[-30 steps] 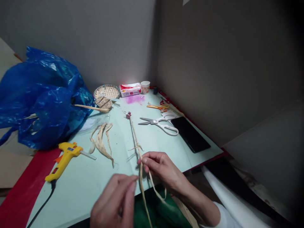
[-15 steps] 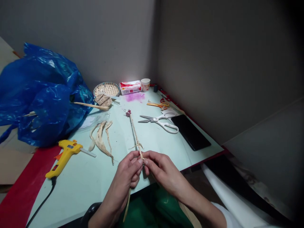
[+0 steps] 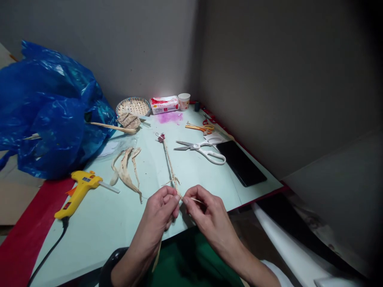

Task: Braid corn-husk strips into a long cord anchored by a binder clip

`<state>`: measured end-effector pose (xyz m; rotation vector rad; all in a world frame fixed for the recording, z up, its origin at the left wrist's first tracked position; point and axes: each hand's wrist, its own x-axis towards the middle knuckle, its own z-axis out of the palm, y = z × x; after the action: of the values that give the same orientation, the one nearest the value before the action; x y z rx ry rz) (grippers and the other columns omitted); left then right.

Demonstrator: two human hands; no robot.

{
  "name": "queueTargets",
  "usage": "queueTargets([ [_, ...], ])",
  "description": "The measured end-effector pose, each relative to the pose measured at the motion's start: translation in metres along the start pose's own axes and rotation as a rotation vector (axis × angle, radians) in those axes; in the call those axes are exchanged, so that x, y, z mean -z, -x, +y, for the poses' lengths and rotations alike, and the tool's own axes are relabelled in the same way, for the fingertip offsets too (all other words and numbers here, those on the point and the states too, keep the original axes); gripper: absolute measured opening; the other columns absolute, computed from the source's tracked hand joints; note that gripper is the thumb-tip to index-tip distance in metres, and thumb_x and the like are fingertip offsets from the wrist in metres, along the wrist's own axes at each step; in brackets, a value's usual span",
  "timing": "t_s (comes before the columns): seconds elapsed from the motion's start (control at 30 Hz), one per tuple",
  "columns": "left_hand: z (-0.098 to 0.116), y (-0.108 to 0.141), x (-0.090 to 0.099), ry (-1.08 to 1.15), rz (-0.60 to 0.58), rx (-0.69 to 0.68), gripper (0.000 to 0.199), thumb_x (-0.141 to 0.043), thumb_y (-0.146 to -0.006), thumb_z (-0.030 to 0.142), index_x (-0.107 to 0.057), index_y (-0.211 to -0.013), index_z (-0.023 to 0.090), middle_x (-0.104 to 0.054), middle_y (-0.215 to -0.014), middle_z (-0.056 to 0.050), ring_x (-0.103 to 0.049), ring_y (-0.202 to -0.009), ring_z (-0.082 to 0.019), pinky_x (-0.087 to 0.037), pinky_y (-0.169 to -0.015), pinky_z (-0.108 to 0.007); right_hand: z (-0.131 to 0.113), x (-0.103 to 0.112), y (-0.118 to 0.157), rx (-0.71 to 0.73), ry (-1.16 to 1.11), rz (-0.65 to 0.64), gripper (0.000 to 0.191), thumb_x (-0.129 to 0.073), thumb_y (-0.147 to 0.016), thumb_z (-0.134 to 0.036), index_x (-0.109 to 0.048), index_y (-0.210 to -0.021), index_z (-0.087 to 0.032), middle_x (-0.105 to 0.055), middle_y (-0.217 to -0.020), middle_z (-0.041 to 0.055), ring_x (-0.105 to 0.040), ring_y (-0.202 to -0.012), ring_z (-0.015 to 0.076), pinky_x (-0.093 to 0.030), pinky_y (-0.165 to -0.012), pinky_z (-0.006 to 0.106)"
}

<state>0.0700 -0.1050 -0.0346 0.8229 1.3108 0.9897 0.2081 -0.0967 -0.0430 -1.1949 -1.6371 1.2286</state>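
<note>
A thin pale braided cord (image 3: 169, 162) runs from a dark red binder clip (image 3: 161, 138) at its far end toward me. My left hand (image 3: 164, 206) pinches the near end of the braid between thumb and fingers. Close beside it, my right hand (image 3: 206, 207) pinches a pale strand that leads off the braid to the right. Another loose strand (image 3: 157, 255) hangs below my left hand over the table's front edge. Short strand ends stick out of the braid just beyond my fingers. Dried, husk-like strips (image 3: 127, 171) lie to the left of the cord.
White-handled scissors (image 3: 199, 147) and a black phone (image 3: 241, 162) lie on the right. A yellow glue gun (image 3: 76, 193) with its cable sits left, before a big blue plastic bag (image 3: 56, 115). Behind stand a woven basket (image 3: 134, 106), a tissue pack (image 3: 164, 105) and a paper cup (image 3: 184, 102).
My right hand has drawn slightly away to the right, with a strand now showing across its fingers. My left hand keeps its pinch on the braid. The view has tilted down a little.
</note>
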Motion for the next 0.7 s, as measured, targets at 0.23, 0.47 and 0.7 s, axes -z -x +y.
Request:
queueTargets([
  [0.23, -0.004, 0.002, 0.001, 0.074, 0.047, 0.007, 0.019, -0.066, -0.081, 0.032, -0.052, -0.081, 0.018, -0.031, -0.05, 0.013, -0.015, -0.043, -0.003, -0.009, -0.04, -0.019, 0.008, -0.001, 0.01, 0.417, 0.294, 0.09, 0.015, -0.051, -0.093, -0.016, -0.066, -0.091, -0.016, -0.062, -0.073, 0.0032, -0.053, -0.066, 0.0139, -0.04, -0.061, 0.024],
  [0.47, -0.005, 0.005, 0.004, 0.172, 0.041, 0.011, 0.02, -0.07, -0.079, 0.03, -0.056, -0.082, 0.016, -0.044, -0.055, 0.01, -0.022, -0.043, -0.001, -0.012, -0.04, -0.017, 0.01, -0.001, 0.02, 0.783, 0.835, 0.18, 0.023, -0.048, -0.091, -0.006, -0.068, -0.102, -0.006, -0.06, -0.068, 0.0061, -0.046, -0.063, 0.0167, -0.033, -0.054, 0.03],
  [0.7, -0.009, 0.005, 0.008, 0.095, 0.067, 0.016, 0.025, -0.073, -0.075, 0.027, -0.059, -0.091, 0.014, -0.063, -0.071, 0.001, -0.028, -0.043, 0.0, -0.015, -0.04, -0.016, 0.012, 0.009, 0.027, 0.703, 0.77, 0.052, 0.014, -0.055, -0.091, -0.015, -0.067, -0.084, -0.013, -0.061, -0.072, 0.0056, -0.047, -0.066, 0.0182, -0.035, -0.058, 0.032],
])
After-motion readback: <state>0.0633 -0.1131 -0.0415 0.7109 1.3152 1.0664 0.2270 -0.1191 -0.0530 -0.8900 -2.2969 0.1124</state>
